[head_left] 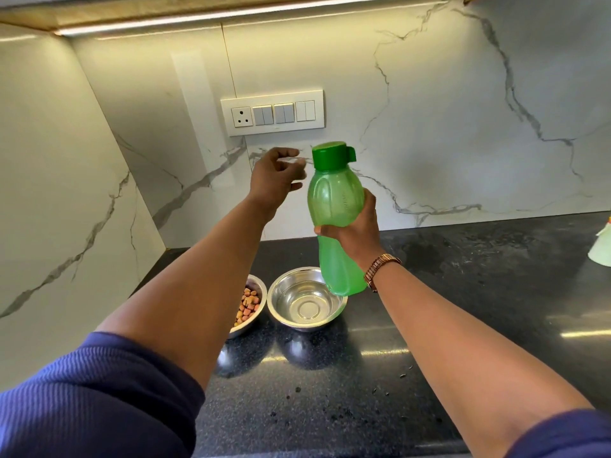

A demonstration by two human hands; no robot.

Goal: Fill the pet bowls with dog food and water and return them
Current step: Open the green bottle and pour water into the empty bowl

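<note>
My right hand (pixel 355 228) grips a green plastic water bottle (pixel 334 200) round its waist and holds it upright above the counter, its dark green cap (pixel 332 156) closed. My left hand (pixel 276 175) hovers just left of the cap with loosely curled fingers, holding nothing. Below the bottle stands a steel bowl (pixel 305 300) with nothing in it. To its left a second steel bowl (pixel 249 305) holds brown and orange dog food, and my left forearm hides part of it.
Both bowls stand on a black speckled counter (pixel 463 292) against a white marble wall. A switch panel (pixel 272 112) is on the wall behind the bottle. A pale object (pixel 600 247) sits at the counter's right edge. Small dark crumbs (pixel 390 385) dot the near counter.
</note>
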